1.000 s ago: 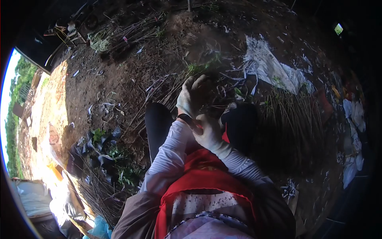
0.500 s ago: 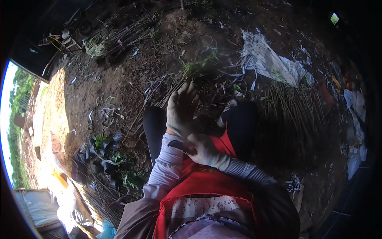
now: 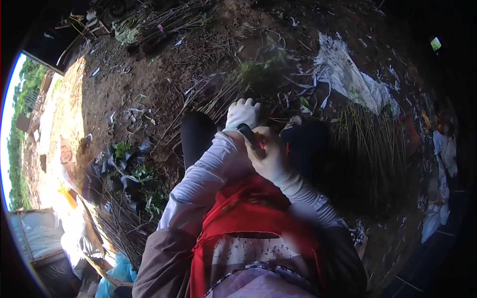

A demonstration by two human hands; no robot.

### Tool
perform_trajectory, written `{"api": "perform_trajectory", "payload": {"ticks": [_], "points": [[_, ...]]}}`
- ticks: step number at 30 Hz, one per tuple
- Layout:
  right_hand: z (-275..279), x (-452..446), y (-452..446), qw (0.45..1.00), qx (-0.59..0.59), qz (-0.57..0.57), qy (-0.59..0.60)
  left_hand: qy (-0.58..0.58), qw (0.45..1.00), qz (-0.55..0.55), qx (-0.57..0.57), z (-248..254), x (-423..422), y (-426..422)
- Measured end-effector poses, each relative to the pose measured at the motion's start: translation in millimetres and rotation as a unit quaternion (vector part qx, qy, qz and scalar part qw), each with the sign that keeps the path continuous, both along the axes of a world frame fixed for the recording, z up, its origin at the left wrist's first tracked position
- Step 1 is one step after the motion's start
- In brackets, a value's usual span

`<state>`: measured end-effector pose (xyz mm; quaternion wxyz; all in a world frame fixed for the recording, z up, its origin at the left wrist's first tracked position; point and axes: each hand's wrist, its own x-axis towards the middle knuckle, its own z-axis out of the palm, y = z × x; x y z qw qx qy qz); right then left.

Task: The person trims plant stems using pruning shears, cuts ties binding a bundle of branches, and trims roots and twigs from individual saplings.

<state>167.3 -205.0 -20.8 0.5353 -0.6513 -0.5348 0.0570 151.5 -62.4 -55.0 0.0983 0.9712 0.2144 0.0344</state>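
My left hand (image 3: 242, 115), in a pale glove, is in front of my knees with its back towards me. Its knuckles show and its fingers curl down out of sight; what they close on, if anything, is hidden. Just beyond it lies a bundle of thin stems (image 3: 211, 102) with green leafy tips (image 3: 261, 71). My right hand (image 3: 271, 156), also gloved, is closed round a curved knife (image 3: 246, 131). The knife's dark, hooked blade points up and left, close to my left wrist. Its handle is mostly covered by my fingers.
A torn white sack (image 3: 343, 69) lies on the soil at the upper right, above a second stem bundle (image 3: 370, 131). Leafy cuttings and dark plastic scraps (image 3: 131, 176) lie at the left. More sticks (image 3: 169, 30) and a pale green cloth bundle (image 3: 126, 32) are farther off.
My left hand has gone from outstretched fingers to curled ones and turned its back to me. My right hand has moved up and right with the knife, and the view has shifted slightly.
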Motion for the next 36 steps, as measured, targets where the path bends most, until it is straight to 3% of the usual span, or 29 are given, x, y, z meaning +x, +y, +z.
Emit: {"api": "perform_trajectory", "payload": {"ticks": [1,2,3,4,6,7,8,9,11,13,14,15,16,17,20,21,22,23,24,25,26,28,29,30,32,33,34,35,36], "points": [[4,4,4,1.000,-0.004,-0.001,-0.006,-0.044,0.992,-0.104,0.056,-37,3,13],[7,10,10,1.000,-0.007,-0.002,-0.014,-0.071,0.986,-0.134,0.062,-52,4,8],[-8,15,17,0.998,-0.015,-0.008,-0.067,-0.222,0.943,-0.132,-0.212,-109,8,12],[-23,21,23,0.992,-0.021,-0.015,-0.120,-0.263,0.866,-0.124,-0.406,-143,6,12],[-39,20,20,0.980,-0.103,-0.029,-0.165,-0.301,0.561,-0.047,-0.770,-196,3,8],[-46,17,16,0.971,-0.187,-0.039,-0.147,-0.308,0.421,-0.008,-0.853,-221,-1,10],[-49,16,14,0.965,-0.222,-0.032,-0.136,-0.231,0.262,0.025,-0.937,-256,-4,22],[-50,15,14,0.958,-0.255,-0.027,-0.125,-0.202,0.312,0.298,-0.880,-140,-1,-12],[-55,12,15,0.957,-0.284,-0.024,-0.049,-0.340,0.545,0.064,-0.764,-181,0,-21],[-101,21,16,0.958,-0.249,0.005,0.140,-0.372,0.604,-0.100,-0.698,-186,0,-18],[-105,24,16,0.941,-0.243,0.040,0.232,-0.298,0.783,-0.167,-0.520,-164,0,-13],[-109,27,17,0.914,-0.238,0.066,0.323,-0.244,0.896,-0.229,-0.294,-141,0,-7],[-94,26,17,0.888,-0.225,0.114,0.384,-0.152,0.958,-0.242,-0.034,-115,-1,-6],[-84,20,19,0.893,-0.194,0.123,0.388,-0.077,0.936,-0.253,0.234,-89,-2,-5],[-63,18,15,0.838,-0.216,0.185,0.466,-0.159,0.915,-0.346,0.129,-60,-5,-4],[-57,17,12,0.841,-0.215,0.165,0.467,-0.241,0.895,-0.310,0.212,-76,2,-3],[-51,18,9,0.844,-0.214,0.146,0.469,-0.200,0.924,-0.301,0.125,-79,5,-1],[-49,23,7,0.832,-0.199,0.135,0.500,-0.122,0.969,-0.210,-0.053,-87,9,1],[-55,36,7,0.843,-0.217,0.143,0.470,-0.089,0.970,-0.166,-0.153,-95,14,2],[-51,38,8,0.850,-0.196,0.123,0.473,-0.063,0.961,-0.110,-0.244,-99,18,1],[-43,38,10,0.856,-0.173,0.102,0.477,-0.077,0.956,-0.119,-0.255,-92,24,-1],[-31,42,21,0.886,-0.169,0.093,0.422,-0.208,0.946,-0.056,-0.241,-78,36,-3],[-20,57,27,0.759,-0.193,0.253,0.568,-0.278,0.943,-0.072,-0.168,-75,44,5],[-15,48,28,0.882,-0.171,0.158,0.410,-0.332,0.923,-0.073,-0.179,-75,48,17],[26,22,38,0.935,-0.078,0.064,0.339,-0.433,0.874,-0.078,-0.205,-55,52,48],[23,21,39,0.937,-0.035,0.039,0.344,-0.493,0.703,0.037,-0.511,-19,44,53],[16,24,43,0.929,-0.036,0.031,0.367,-0.488,0.431,0.144,-0.745,13,33,54],[10,22,45,0.915,-0.038,-0.007,0.403,-0.474,0.332,0.046,-0.815,-4,31,77],[6,19,48,0.898,-0.040,-0.044,0.437,-0.513,0.301,0.068,-0.801,3,26,79]]}}
